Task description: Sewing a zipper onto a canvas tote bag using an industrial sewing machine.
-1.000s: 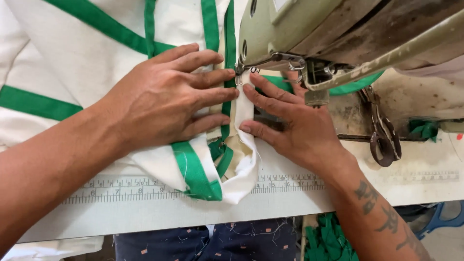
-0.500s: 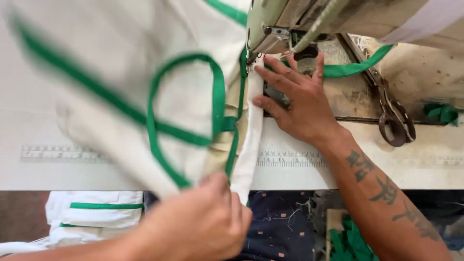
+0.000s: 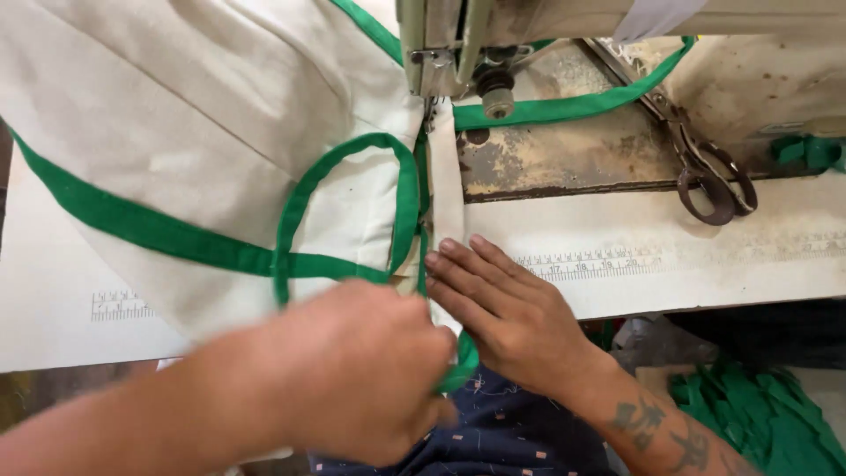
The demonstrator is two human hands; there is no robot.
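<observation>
White desk, ruler strip along its edge. Left hand is closed around the green-trimmed cloth at its lower corner, gathering slack; right hand, fingers flat and open, pins the seam just beside it, below the sewing machine.

No packages, labels, signs or screens visible anywhere in view.

A sewing workshop: a worn industrial sewing machine stands on a pale counter with a measuring scale printed along its edge, dark metal scissors lie beside it, and green fabric offcuts are heaped on the floor below.
</observation>
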